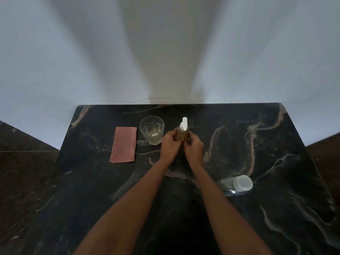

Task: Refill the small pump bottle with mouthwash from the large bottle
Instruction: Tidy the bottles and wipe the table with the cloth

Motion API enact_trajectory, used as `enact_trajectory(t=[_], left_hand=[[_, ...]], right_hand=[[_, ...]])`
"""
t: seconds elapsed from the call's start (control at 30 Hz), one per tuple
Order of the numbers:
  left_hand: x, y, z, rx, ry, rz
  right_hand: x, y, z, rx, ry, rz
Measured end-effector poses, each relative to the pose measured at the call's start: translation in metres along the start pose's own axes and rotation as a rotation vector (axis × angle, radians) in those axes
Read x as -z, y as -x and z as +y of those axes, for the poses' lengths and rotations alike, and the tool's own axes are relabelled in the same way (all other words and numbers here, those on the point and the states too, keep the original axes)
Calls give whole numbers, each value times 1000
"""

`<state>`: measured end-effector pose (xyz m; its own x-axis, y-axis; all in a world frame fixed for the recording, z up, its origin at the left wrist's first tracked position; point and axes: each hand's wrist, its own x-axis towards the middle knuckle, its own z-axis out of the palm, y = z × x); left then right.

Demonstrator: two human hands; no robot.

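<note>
The small pump bottle [182,133], tan with a white pump head, stands upright near the back middle of the dark marble counter [257,162]. My left hand [170,145] wraps its left side and my right hand [194,149] holds its right side, so its lower body is hidden. The large clear bottle [236,184] with a pale cap stands apart at the right, nearer to me; no hand touches it.
A clear drinking glass [152,130] stands just left of the pump bottle. A folded pink cloth [124,144] lies further left. A white wall [165,52] rises behind the counter's back edge. Dark floor shows on both sides of the counter.
</note>
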<state>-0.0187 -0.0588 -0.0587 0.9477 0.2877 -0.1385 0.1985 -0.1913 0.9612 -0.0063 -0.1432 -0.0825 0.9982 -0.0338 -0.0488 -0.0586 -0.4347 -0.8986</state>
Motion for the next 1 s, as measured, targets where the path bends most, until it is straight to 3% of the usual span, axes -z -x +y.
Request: enact_trajectory(t=[0.5, 0.8, 1.0], left_hand=[[0, -1, -4, 31, -14, -37], [1, 43, -12, 90, -105, -22], [4, 85, -17, 5, -138, -55]], right_hand=[[-4, 0, 3, 12, -24, -1], [14, 45, 8, 13, 39, -12], [35, 100, 17, 63, 84, -34]])
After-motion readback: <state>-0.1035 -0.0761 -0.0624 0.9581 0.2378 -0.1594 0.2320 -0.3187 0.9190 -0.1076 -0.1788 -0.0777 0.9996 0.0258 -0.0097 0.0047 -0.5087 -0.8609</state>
